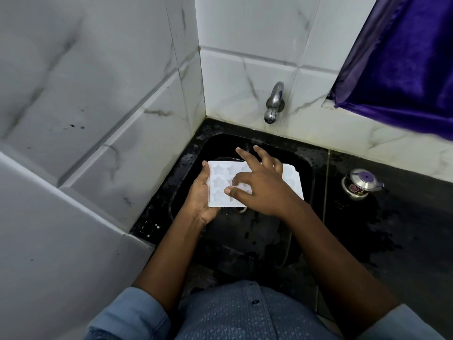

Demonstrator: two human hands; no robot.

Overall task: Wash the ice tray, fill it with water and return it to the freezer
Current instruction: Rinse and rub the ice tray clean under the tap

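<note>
A white ice tray (219, 185) with star-shaped and heart-shaped moulds is held flat over the black sink (245, 231). My left hand (199, 196) grips its left edge from below, thumb on the rim. My right hand (259, 182) lies on top of the tray with fingers spread, fingertips pressing on the moulds, and covers its middle. The chrome tap (274, 103) sticks out of the tiled wall above the sink; no water runs from it.
Marble-look tiled walls (122, 119) close in the left and back. A wet black counter (392, 229) runs to the right, with a small steel pot with a purple-knobbed lid (361, 184) on it. A purple curtain (404, 65) hangs at the top right.
</note>
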